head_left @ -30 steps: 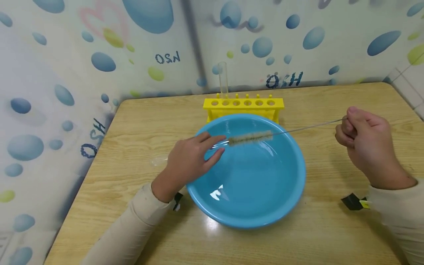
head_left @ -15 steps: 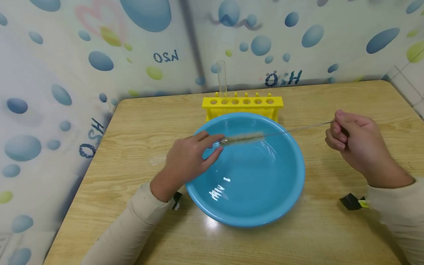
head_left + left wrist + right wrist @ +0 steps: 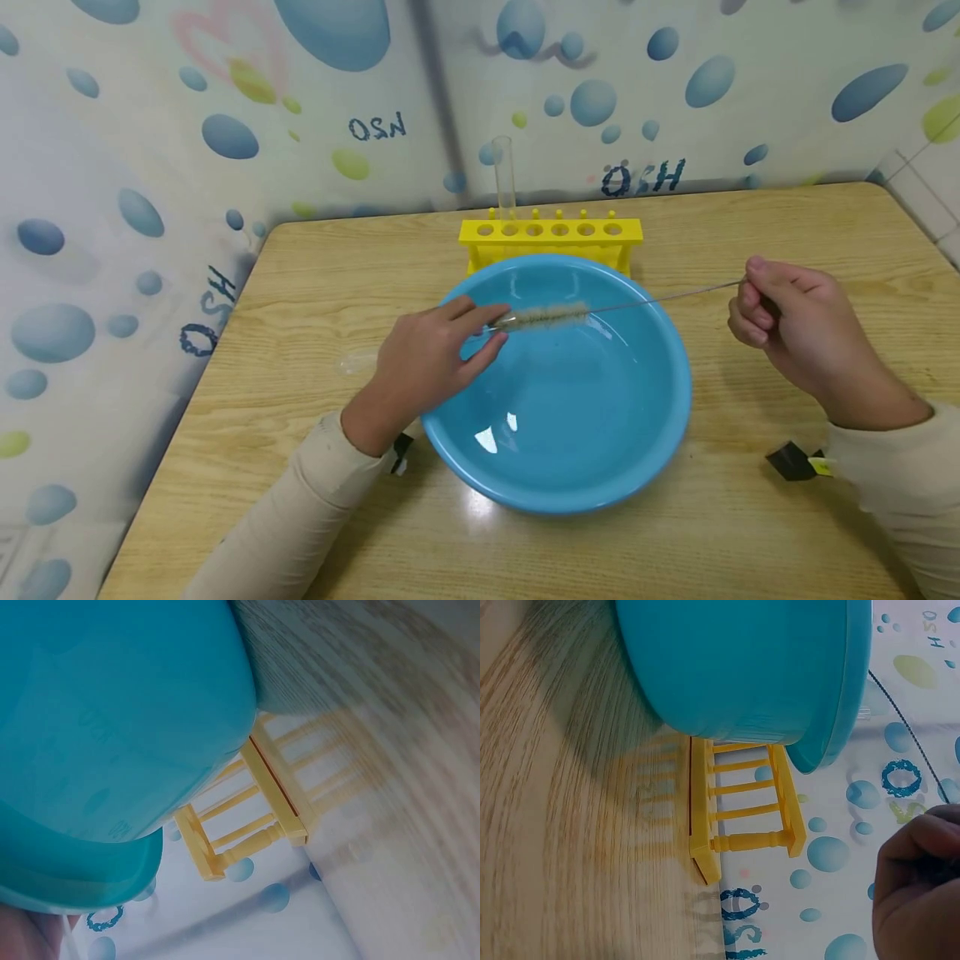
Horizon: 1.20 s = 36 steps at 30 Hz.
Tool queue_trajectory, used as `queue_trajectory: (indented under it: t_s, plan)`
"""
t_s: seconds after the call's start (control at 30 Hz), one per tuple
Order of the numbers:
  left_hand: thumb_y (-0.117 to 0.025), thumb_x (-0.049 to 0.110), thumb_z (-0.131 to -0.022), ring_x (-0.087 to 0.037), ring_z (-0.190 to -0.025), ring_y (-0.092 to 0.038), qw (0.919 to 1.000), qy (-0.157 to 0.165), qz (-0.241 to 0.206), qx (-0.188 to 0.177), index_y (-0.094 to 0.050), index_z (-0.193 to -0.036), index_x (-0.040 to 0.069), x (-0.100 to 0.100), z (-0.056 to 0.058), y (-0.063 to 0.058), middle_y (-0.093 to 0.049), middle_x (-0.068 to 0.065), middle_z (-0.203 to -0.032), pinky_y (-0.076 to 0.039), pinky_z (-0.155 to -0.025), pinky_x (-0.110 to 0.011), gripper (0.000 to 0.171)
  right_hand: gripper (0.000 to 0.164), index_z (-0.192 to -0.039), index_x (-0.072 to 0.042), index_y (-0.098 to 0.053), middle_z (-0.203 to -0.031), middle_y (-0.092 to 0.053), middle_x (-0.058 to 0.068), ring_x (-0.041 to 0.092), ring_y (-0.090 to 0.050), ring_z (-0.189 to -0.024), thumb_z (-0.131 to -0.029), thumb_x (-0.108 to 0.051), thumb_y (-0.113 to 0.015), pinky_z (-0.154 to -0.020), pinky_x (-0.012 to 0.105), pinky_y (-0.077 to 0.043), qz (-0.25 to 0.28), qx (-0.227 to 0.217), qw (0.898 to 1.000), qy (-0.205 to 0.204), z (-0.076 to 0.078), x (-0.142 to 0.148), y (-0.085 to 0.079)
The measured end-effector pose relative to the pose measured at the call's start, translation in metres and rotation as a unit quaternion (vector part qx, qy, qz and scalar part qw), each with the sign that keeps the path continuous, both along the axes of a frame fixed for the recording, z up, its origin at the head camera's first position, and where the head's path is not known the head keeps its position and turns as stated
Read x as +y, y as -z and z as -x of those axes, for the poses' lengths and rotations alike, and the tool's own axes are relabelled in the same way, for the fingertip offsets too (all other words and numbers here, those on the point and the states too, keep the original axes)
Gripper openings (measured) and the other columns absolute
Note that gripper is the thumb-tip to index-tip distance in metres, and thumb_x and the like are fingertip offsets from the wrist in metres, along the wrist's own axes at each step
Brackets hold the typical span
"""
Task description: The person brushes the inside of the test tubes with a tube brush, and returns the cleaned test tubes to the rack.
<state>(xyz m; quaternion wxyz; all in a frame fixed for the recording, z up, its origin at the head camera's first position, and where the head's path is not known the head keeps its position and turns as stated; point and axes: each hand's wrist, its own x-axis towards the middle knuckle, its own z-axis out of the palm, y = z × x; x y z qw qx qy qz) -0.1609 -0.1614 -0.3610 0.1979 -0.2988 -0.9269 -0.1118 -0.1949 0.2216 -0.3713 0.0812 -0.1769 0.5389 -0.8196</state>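
Over the left part of a blue basin (image 3: 682, 400), my left hand (image 3: 423, 354) grips a clear glass test tube (image 3: 357, 362) lying nearly level. The tube's rounded end sticks out behind the hand, and its mouth shows by the fingertips. A test tube brush (image 3: 551, 315) with pale bristles has its tip at the mouth, with most bristles outside. To the right of the basin, my right hand (image 3: 813, 333) pinches the end of the brush's thin wire handle. In the right wrist view the twisted wire (image 3: 907, 724) runs to that hand (image 3: 922, 892).
Just behind the basin stands a yellow test tube rack (image 3: 551, 232). Another clear test tube (image 3: 504, 175) stands upright in it. All of this is on a wooden table (image 3: 322, 275) against a wall with printed dots.
My right hand has moved left, pushing the brush toward the left hand. The brush tip now reaches into the tube's mouth. The left hand has stayed nearly still.
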Motion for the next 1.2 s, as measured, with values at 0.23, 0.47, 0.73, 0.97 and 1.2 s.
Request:
queue_trajectory:
  t_s: [0.23, 0.47, 0.73, 0.97, 1.2]
  plan:
    - [-0.071, 0.036, -0.093, -0.01, -0.062, -0.06, 0.9999, 0.007, 0.009, 0.002, -0.071, -0.124, 0.021, 0.0, -0.001, 0.0, -0.068, 0.002, -0.088, -0.042, -0.048, -0.021, 0.034, 0.036, -0.076, 0.003, -0.052, -0.062, -0.038, 0.005, 0.022, -0.027, -0.051, -0.107, -0.014, -0.044, -0.052, 0.035, -0.018, -0.029, -0.011, 0.999, 0.014, -0.001, -0.002, 0.0]
    - [-0.074, 0.036, -0.091, -0.01, -0.062, -0.061, 0.9998, 0.014, 0.006, 0.012, -0.071, -0.123, 0.02, -0.001, -0.002, -0.002, -0.068, 0.002, -0.087, -0.044, -0.049, -0.022, 0.037, 0.036, -0.077, 0.001, -0.053, -0.062, -0.039, 0.005, 0.022, -0.033, -0.051, -0.106, -0.018, -0.047, -0.054, 0.037, -0.02, -0.06, -0.03, 0.998, 0.019, -0.001, -0.007, -0.003]
    - [-0.078, 0.033, -0.088, -0.01, -0.059, -0.058, 0.9997, 0.014, -0.002, 0.018, -0.073, -0.122, 0.02, 0.0, -0.001, 0.0, -0.067, 0.001, -0.085, -0.044, -0.049, -0.021, 0.037, 0.037, -0.076, -0.001, -0.053, -0.064, -0.04, 0.004, 0.021, -0.036, -0.051, -0.104, -0.025, -0.051, -0.051, 0.036, -0.025, -0.093, -0.058, 0.994, 0.023, 0.004, -0.017, -0.01]
    - [-0.078, 0.033, -0.088, -0.01, -0.06, -0.058, 0.9995, 0.022, -0.001, 0.024, -0.073, -0.121, 0.021, 0.001, -0.001, 0.0, -0.067, 0.001, -0.085, -0.042, -0.049, -0.021, 0.035, 0.04, -0.079, -0.002, -0.057, -0.065, -0.044, 0.003, 0.02, -0.04, -0.053, -0.102, -0.033, -0.054, -0.048, 0.03, -0.036, -0.143, -0.086, 0.985, 0.035, 0.004, -0.022, -0.013]
    - [-0.075, 0.034, -0.091, -0.009, -0.06, -0.058, 0.9996, 0.018, 0.005, 0.021, -0.073, -0.121, 0.021, -0.001, -0.002, 0.0, -0.066, 0.002, -0.085, -0.042, -0.049, -0.021, 0.033, 0.04, -0.082, -0.001, -0.059, -0.066, -0.047, 0.004, 0.02, -0.043, -0.055, -0.102, -0.035, -0.053, -0.049, 0.029, -0.039, -0.196, -0.078, 0.977, 0.025, 0.005, -0.027, -0.016]
